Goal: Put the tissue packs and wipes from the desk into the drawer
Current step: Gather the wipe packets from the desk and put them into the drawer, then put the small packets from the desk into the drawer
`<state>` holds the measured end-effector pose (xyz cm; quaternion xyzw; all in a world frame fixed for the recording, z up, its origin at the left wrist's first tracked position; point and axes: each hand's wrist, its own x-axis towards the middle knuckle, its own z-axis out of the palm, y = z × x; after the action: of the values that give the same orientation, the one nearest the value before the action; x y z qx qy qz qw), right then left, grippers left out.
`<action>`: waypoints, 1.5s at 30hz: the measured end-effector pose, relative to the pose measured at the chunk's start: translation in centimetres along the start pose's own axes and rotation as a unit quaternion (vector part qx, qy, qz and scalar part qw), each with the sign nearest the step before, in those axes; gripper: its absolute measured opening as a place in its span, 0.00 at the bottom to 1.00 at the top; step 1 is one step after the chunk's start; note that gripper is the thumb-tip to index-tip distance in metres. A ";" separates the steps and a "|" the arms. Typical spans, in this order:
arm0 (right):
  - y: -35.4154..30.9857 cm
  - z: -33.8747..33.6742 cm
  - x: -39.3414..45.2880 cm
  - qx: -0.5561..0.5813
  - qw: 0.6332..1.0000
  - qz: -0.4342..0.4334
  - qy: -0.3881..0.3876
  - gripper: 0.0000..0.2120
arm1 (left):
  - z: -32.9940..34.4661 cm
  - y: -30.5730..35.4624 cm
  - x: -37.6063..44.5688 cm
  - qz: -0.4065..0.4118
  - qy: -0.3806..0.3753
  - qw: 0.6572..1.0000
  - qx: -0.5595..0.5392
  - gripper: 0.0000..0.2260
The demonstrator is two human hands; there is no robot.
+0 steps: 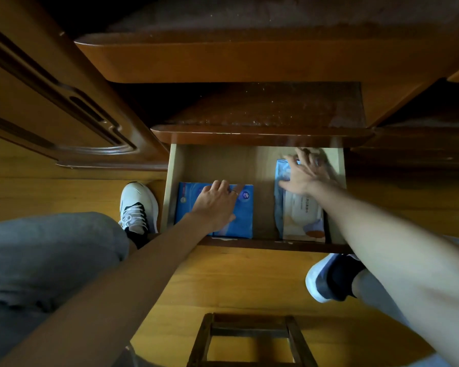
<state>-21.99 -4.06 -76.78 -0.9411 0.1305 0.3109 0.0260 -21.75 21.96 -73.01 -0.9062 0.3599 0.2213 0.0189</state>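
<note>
Inside the open drawer [255,160], left hand [217,202] rests flat, grip spread, on a blue tissue pack [243,215]; right hand [302,176], fingers splayed, presses the wipes [298,210]

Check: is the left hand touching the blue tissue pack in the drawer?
Touching. The head view shows the left hand lying flat on the blue tissue pack.

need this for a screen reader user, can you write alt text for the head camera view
Looking down into an open wooden drawer: the left hand lies flat on a blue tissue pack, the right hand on a pale wipes pack. Shoes and wooden floor surround it.
</note>
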 end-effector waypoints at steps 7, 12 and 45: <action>-0.3 2.0 -1.4 0.008 1.000 0.015 -0.022 0.39 | -0.7 -0.1 0.3 -0.033 -0.034 0.999 -0.012 0.37; -0.4 2.5 -1.9 0.002 1.000 0.010 -0.018 0.38 | -1.2 -0.1 0.5 -0.038 -0.052 0.997 -0.033 0.38; 15.1 -40.0 -31.1 0.235 0.834 -0.004 0.499 0.12 | -51.7 15.4 -2.9 0.024 0.427 0.894 -0.135 0.13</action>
<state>-26.83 -16.69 -25.66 -0.9344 0.1913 -0.2414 0.1787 -13.77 2.48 -23.28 -0.8984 0.3214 -0.1398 -0.2647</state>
